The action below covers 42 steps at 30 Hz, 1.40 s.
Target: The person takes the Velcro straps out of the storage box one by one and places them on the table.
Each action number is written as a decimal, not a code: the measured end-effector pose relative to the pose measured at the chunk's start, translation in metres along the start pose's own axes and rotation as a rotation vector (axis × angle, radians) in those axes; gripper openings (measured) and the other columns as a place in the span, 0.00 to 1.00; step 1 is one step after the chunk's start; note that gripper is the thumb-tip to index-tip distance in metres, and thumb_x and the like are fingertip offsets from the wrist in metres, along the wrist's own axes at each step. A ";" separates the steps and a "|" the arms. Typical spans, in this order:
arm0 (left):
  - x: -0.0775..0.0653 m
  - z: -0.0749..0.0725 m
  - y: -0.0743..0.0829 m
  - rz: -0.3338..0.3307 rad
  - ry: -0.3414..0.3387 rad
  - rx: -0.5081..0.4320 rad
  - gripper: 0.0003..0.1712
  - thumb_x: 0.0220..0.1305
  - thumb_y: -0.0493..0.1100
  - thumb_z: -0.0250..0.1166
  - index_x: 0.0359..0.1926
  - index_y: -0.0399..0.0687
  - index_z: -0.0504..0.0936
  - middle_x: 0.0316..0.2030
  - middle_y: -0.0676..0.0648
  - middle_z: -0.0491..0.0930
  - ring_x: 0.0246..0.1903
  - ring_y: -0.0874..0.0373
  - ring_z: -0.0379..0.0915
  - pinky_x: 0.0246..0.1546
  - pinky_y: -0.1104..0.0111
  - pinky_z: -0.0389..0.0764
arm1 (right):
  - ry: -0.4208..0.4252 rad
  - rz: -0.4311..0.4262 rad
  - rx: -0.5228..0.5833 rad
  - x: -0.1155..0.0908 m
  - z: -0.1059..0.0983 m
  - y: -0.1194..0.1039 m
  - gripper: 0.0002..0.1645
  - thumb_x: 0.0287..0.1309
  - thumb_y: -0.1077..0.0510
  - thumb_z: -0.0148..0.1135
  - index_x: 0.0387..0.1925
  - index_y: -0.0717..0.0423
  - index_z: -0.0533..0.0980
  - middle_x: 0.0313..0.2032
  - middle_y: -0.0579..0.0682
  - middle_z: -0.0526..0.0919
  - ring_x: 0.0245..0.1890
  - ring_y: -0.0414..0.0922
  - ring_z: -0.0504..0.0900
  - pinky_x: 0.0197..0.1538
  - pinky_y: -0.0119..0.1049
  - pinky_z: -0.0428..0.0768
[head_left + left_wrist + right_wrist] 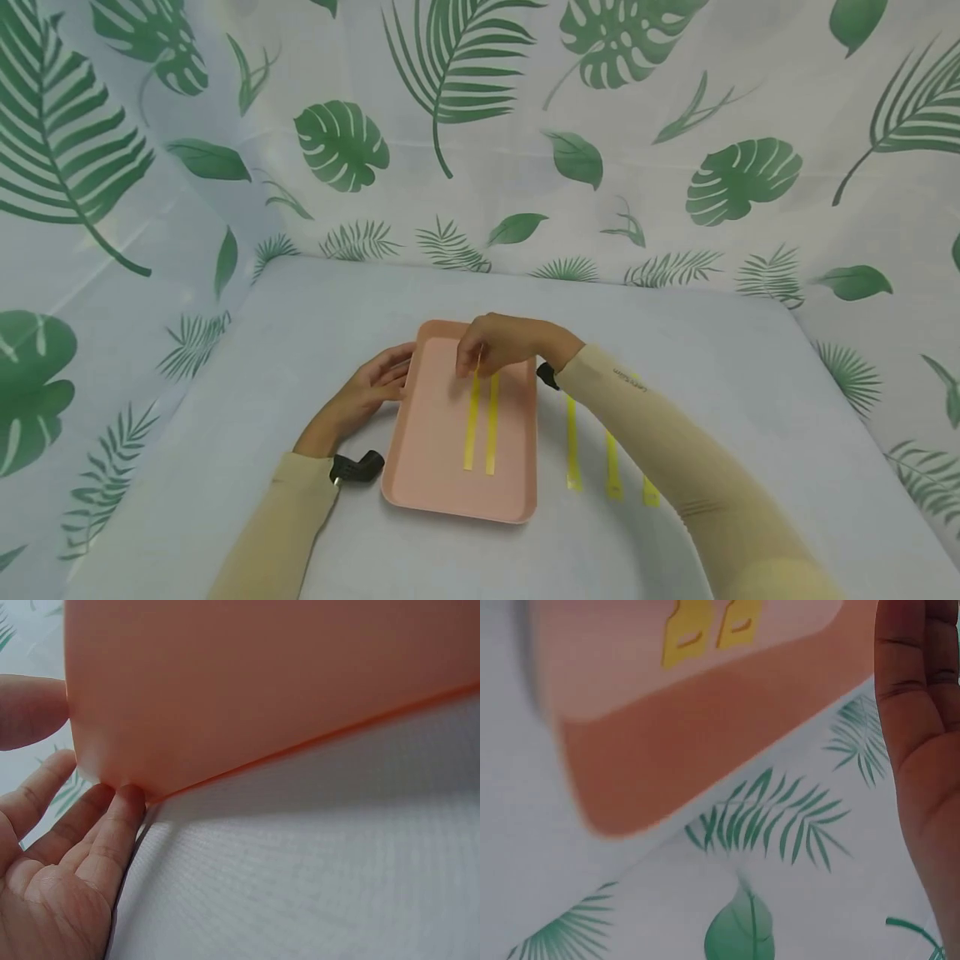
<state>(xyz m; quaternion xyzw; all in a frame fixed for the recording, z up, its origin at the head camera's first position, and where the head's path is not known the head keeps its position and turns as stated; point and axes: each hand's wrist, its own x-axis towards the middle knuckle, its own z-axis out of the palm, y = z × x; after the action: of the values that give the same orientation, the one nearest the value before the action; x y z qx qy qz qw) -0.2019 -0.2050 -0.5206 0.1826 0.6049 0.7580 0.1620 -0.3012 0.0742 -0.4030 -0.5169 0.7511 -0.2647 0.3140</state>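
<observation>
On the white tabletop (330, 317) in the head view lies one pink tray (438, 442). Inside it are two yellow strips (491, 433), roughly parallel and apart from each other. Three loose yellow strips (573, 450) lie on the tabletop to the right of the tray, spaced in a row and partly covered by the right forearm. Total count: five strips, one tray, two hands. The left hand (367, 392) touches the tray's left rim, fingers extended and slightly spread. The right hand (502, 343) is above the tray's far half; its fingers are narrow, pinching the upper end of one strip, the left of the two inside. One black wrist device is visible at each sleeve, two in all.

In the left wrist view, the thumb and fingertips contact the outer wall of the tray at one corner, thumb wide of the other fingers.

In the right wrist view, two notched strip ends appear inside the tray. The right hand occupies the right edge; its fingertips are out of frame.
</observation>
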 end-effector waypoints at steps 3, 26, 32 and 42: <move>0.000 -0.001 0.000 -0.003 0.005 -0.002 0.47 0.66 0.26 0.57 0.82 0.23 0.48 0.82 0.23 0.48 0.80 0.33 0.52 0.65 0.72 0.78 | -0.029 0.014 -0.035 0.013 0.004 0.000 0.18 0.55 0.80 0.64 0.41 0.64 0.89 0.38 0.52 0.88 0.41 0.42 0.81 0.51 0.37 0.86; 0.003 -0.004 -0.002 -0.006 0.012 -0.017 0.47 0.66 0.28 0.59 0.82 0.22 0.49 0.81 0.23 0.49 0.80 0.28 0.47 0.64 0.73 0.78 | -0.167 0.200 -0.335 0.041 0.017 0.010 0.28 0.45 0.85 0.54 0.29 0.50 0.85 0.30 0.38 0.81 0.36 0.38 0.75 0.41 0.30 0.76; 0.003 -0.004 -0.001 -0.013 0.011 -0.022 0.46 0.67 0.27 0.57 0.82 0.23 0.49 0.82 0.23 0.49 0.81 0.28 0.44 0.64 0.73 0.78 | -0.170 0.212 -0.389 0.044 0.020 0.007 0.27 0.47 0.81 0.55 0.26 0.47 0.85 0.25 0.36 0.79 0.31 0.40 0.75 0.35 0.29 0.72; 0.004 -0.004 -0.002 -0.008 0.012 -0.008 0.46 0.66 0.26 0.57 0.82 0.23 0.49 0.82 0.23 0.49 0.81 0.28 0.45 0.65 0.74 0.77 | -0.191 0.247 -0.408 0.046 0.021 0.004 0.21 0.46 0.78 0.66 0.23 0.47 0.84 0.24 0.36 0.81 0.29 0.37 0.74 0.34 0.29 0.74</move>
<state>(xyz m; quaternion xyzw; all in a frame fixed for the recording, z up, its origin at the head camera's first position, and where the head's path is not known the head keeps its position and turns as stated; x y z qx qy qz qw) -0.2070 -0.2064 -0.5235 0.1751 0.6037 0.7607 0.1619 -0.3006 0.0308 -0.4284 -0.4966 0.8133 -0.0170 0.3027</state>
